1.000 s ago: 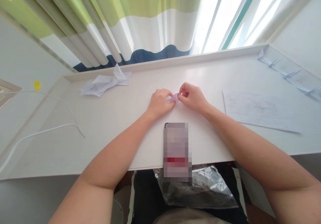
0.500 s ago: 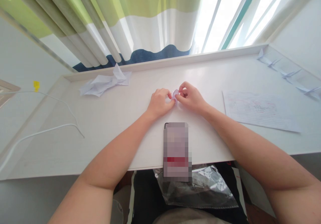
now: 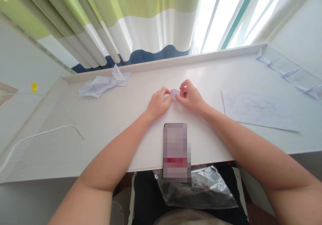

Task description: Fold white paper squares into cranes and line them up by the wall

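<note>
Clear plastic bag (image 3: 198, 188) lies on dark cloth (image 3: 148, 201) below the near edge of the white worktop (image 3: 113, 134). A pixelated flat slab (image 3: 176, 152), probably a phone, rests on that edge and juts past it. Beyond it, the left hand (image 3: 158, 103) and right hand (image 3: 190, 96) meet around a small wad of pale lilac folded paper (image 3: 174, 94), which sits between them near the middle of the worktop. Both grips are narrow, each pinching the paper from its own side, with the remaining fingers curled in; the exact finger contact is hidden. The step in hand looks like fine folding, and the next move appears to call for fingertip control over a very small area.

Farther out, crumpled white paper (image 3: 103, 84) lies to the left near the back ledge of the worktop (image 3: 163, 65), and a white cable (image 3: 50, 131) with a yellow tag (image 3: 34, 87) trails along the left side. To the right lie a handwritten lined sheet (image 3: 259, 110) and a row of folded paper cranes (image 3: 286, 72). Behind it all hangs a green, white and navy curtain (image 3: 125, 23) beside a bright window (image 3: 221, 16).
</note>
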Motion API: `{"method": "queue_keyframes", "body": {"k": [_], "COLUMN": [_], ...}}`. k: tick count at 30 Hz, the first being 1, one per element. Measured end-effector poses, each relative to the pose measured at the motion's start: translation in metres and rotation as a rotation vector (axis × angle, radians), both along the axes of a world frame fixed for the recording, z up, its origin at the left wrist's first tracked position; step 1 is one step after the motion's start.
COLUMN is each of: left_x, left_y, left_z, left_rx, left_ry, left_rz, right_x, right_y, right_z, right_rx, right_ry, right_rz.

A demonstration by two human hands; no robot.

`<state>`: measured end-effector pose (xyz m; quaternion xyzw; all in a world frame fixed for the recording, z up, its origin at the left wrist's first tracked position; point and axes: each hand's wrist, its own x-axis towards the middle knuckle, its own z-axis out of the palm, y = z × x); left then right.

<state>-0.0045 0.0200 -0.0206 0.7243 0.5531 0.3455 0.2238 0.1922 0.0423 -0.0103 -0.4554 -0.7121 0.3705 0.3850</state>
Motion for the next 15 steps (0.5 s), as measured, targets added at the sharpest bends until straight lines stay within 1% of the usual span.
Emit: {"method": "queue_keyframes", "body": {"k": [3, 5, 7, 10, 15], "left_x": [-0.001, -0.001, 0.0, 0.001, 0.0], "left_y": [0.001, 0.0, 0.0, -0.002, -0.003], "left_z": [-0.003, -0.004, -0.004, -0.002, 0.0], "left_rx": [0.015, 0.026, 0.034, 0.05, 0.069], "left_ry": [-0.036, -0.015, 0.04, 0.109, 0.079], "left_rz": [-0.042, -0.064, -0.064, -0.068, -0.096], "right_x": [0.004, 0.006, 0.007, 0.005, 0.002], "right_y": [0.005, 0.009, 0.012, 0.014, 0.012], "right_z": [0.001, 0.0, -0.002, -0.003, 0.0], "right_rx": [0.062, 0.073, 0.093, 0.115, 0.101], "right_ry": [-0.091, -0.181, -0.272, -0.384, -0.476], "right_rz": [-0.134, -0.183, -0.197, -0.181, -0.157]}}
